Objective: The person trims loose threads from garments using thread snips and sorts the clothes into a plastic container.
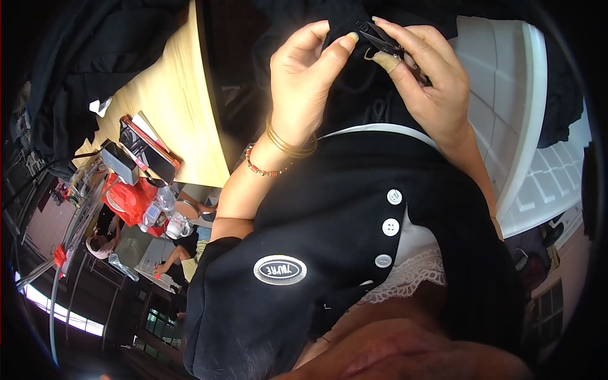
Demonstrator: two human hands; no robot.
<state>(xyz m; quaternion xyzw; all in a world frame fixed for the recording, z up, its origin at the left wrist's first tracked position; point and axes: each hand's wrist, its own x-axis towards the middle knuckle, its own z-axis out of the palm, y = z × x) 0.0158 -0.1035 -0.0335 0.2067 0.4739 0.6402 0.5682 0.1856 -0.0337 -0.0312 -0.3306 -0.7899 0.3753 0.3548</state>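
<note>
My left hand (pixel 307 60), with gold bangles and a beaded bracelet at the wrist, is raised with thumb and forefinger closed at the edge of black fabric (pixel 354 82). The fabric is dark, so its outline and the exact pinched spot are hard to make out. Close beside it, my right hand (pixel 430 69) is closed around small black snips (pixel 380 39), whose two arms spread toward the left fingertips. A tan bandage (pixel 386 61) wraps the right thumb. More black cloth lies below both hands, over my lap.
Left of me is a pale wooden table (pixel 180 95) with a phone (pixel 149 151) and a smaller grey device (pixel 118 161). A red plastic bag (pixel 131 197) hangs near its edge. White plastic furniture (pixel 506 95) is at my right. Another person (pixel 104 244) sits farther back.
</note>
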